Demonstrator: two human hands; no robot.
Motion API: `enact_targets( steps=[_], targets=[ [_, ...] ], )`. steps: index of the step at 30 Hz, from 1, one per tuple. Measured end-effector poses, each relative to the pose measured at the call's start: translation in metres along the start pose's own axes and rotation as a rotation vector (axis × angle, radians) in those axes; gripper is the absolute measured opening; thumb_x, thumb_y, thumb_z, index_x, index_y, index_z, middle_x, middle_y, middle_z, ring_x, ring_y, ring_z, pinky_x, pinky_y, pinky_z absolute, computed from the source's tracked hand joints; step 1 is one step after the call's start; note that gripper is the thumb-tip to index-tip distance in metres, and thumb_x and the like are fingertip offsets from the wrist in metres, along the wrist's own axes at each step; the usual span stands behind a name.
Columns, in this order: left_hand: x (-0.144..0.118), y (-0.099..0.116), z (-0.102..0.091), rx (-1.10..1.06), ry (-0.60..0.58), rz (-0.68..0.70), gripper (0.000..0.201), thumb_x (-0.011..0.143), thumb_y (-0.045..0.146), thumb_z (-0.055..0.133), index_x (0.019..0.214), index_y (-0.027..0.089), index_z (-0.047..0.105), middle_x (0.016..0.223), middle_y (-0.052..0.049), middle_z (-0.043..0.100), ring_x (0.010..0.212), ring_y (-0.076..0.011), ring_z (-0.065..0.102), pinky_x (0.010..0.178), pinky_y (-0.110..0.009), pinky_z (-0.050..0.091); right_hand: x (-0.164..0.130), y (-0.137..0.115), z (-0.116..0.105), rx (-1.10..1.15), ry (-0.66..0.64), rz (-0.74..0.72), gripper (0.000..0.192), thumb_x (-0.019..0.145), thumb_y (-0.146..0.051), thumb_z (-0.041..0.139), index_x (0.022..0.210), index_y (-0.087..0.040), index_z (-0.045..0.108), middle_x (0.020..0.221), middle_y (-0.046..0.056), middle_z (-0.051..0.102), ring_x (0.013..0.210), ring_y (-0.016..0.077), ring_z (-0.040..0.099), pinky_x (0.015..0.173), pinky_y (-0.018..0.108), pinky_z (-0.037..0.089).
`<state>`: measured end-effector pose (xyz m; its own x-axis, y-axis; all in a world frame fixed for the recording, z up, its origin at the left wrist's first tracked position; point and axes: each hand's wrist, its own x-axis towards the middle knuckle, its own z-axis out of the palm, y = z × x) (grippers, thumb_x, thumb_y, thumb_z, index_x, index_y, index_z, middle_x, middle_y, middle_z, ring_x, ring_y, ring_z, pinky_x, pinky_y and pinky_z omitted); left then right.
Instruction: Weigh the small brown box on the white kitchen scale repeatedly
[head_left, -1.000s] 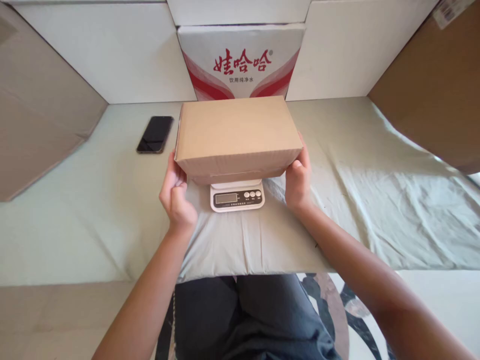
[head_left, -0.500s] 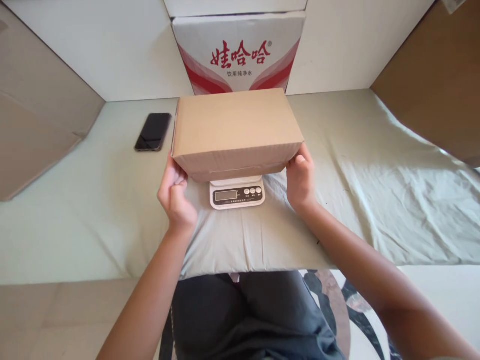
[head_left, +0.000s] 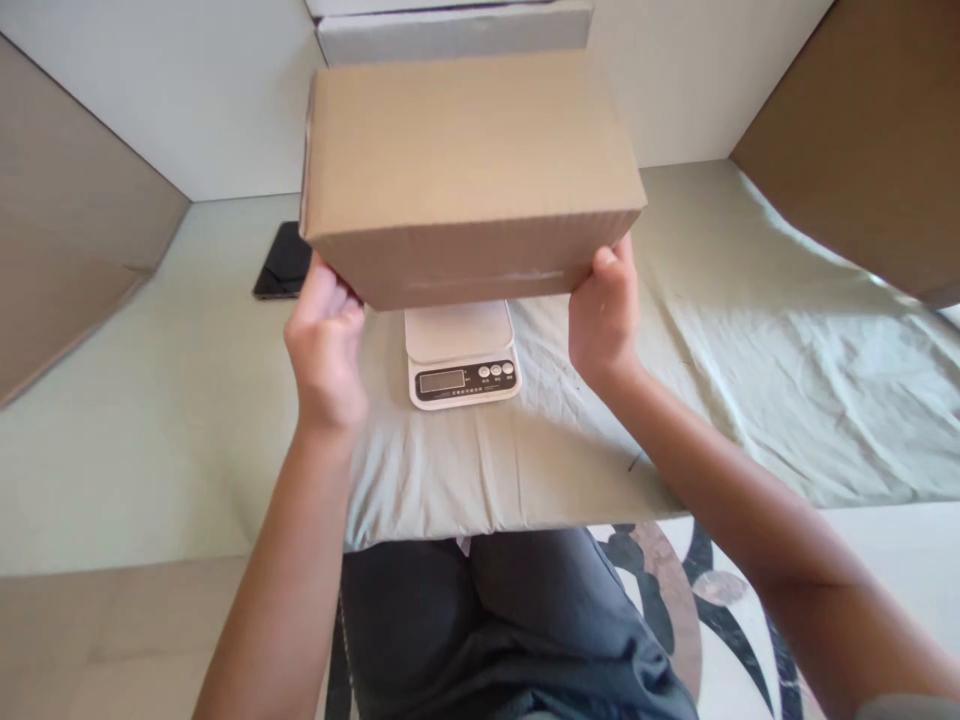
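A brown cardboard box (head_left: 472,150) is held up in both hands, above and behind a white digital scale (head_left: 461,345). My left hand (head_left: 328,345) grips the box at its lower left end, thumb toward me and fingers hidden beneath. At the lower right corner, my right hand (head_left: 606,310) grips it the same way, thumb on the near side. The scale's front strip, with its grey display and several round buttons, shows below the box; the back of its platform is covered from view. The display shows no readable figures.
A black phone (head_left: 283,262) lies left of the box, partly hidden by it. Pale green cloth (head_left: 187,420) covers the surface. Large cardboard panels stand at the left (head_left: 75,220) and right (head_left: 862,150). Behind, a white carton (head_left: 457,35) is mostly covered by the held box.
Both hands have raised the cardboard box off the scale, up and closer to the camera. More of the scale's white platform shows, and the box now hides the carton's red lettering.
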<state>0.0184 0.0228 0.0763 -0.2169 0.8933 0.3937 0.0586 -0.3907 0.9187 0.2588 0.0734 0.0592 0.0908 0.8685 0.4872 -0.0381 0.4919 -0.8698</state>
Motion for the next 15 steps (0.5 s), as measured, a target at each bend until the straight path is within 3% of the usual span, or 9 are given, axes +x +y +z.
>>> enact_targets(
  steps=[3, 7, 8, 11, 15],
  targets=[
    [0.042, -0.013, 0.003, 0.036, -0.001, -0.050, 0.053, 0.089, 0.071, 0.056, 0.131, 0.042, 0.069, 0.143, 0.006, 0.073, 0.155, -0.0283, 0.052, 0.128, -0.046, 0.047, 0.038, 0.010, 0.008, -0.052, 0.016, -0.049, 0.059, 0.094, -0.067, 0.051, 0.148, -0.043, 0.050, 0.145, 0.000, 0.066, 0.152, 0.0310, 0.054, 0.132, 0.050, 0.046],
    [0.089, -0.073, 0.005, -0.092, 0.077, -0.047, 0.070, 0.092, 0.081, 0.042, 0.142, 0.035, 0.059, 0.154, 0.002, 0.067, 0.156, -0.0186, 0.049, 0.130, -0.041, 0.039, 0.082, 0.054, 0.033, -0.013, -0.031, -0.075, 0.075, 0.085, -0.063, 0.067, 0.153, -0.048, 0.041, 0.162, -0.007, 0.055, 0.155, 0.0219, 0.048, 0.135, 0.040, 0.041],
    [0.095, -0.090, 0.004, -0.152, 0.106, -0.044, 0.070, 0.092, 0.080, 0.044, 0.141, 0.032, 0.060, 0.157, -0.001, 0.064, 0.158, -0.0192, 0.048, 0.132, -0.042, 0.036, 0.087, 0.067, 0.039, 0.012, -0.038, -0.042, 0.075, 0.083, -0.062, 0.068, 0.152, -0.046, 0.043, 0.161, -0.006, 0.056, 0.154, 0.0215, 0.049, 0.135, 0.040, 0.041],
    [0.101, -0.125, -0.004, -0.203, 0.134, -0.103, 0.062, 0.090, 0.080, 0.050, 0.133, 0.039, 0.066, 0.158, 0.002, 0.063, 0.162, -0.0209, 0.042, 0.134, -0.042, 0.031, 0.090, 0.100, 0.052, 0.056, -0.063, 0.056, 0.077, 0.078, -0.059, 0.070, 0.147, -0.038, 0.046, 0.159, 0.001, 0.057, 0.154, 0.0247, 0.050, 0.136, 0.046, 0.040],
    [0.099, -0.136, -0.010, -0.174, 0.094, -0.117, 0.060, 0.090, 0.083, 0.050, 0.131, 0.043, 0.068, 0.160, 0.006, 0.062, 0.164, -0.0187, 0.037, 0.134, -0.038, 0.030, 0.080, 0.120, 0.053, 0.059, -0.069, 0.174, 0.083, 0.075, -0.055, 0.080, 0.148, -0.034, 0.046, 0.158, 0.005, 0.060, 0.150, 0.0281, 0.054, 0.137, 0.050, 0.037]
  ],
)
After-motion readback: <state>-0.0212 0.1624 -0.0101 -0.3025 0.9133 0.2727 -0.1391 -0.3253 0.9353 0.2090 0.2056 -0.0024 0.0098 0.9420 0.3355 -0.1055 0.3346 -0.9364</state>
